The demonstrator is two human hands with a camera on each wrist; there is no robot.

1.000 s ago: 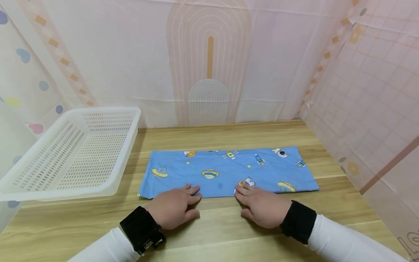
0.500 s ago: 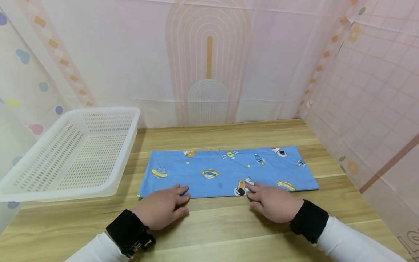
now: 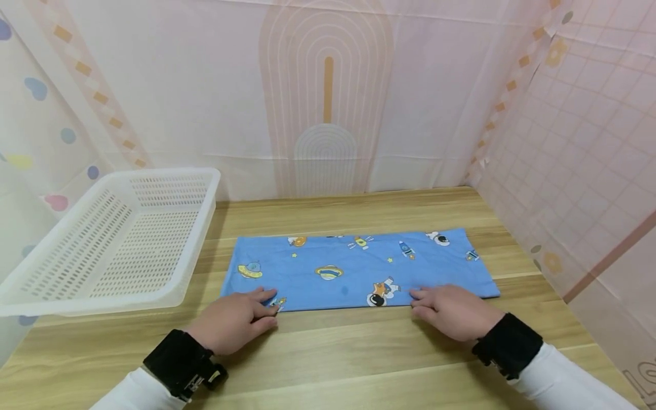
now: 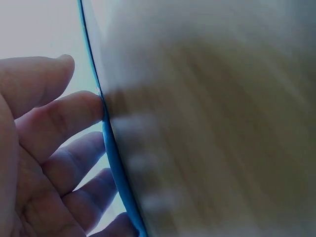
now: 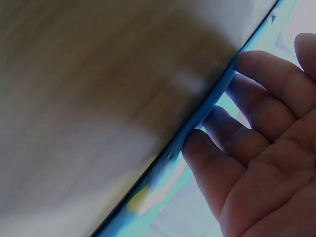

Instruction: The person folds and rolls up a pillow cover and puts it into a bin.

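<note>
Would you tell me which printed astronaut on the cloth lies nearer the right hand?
The astronaut at the cloth's near edge, just left of the right hand; the other sits at the far edge.

No readable text, labels, brands or numbers on anything.

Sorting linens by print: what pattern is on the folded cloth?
Blue cloth with rockets, planets and astronauts; head view.

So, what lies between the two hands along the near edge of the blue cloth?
In the head view, only the blue space-print cloth and bare wooden table lie between left hand and right hand.
</note>
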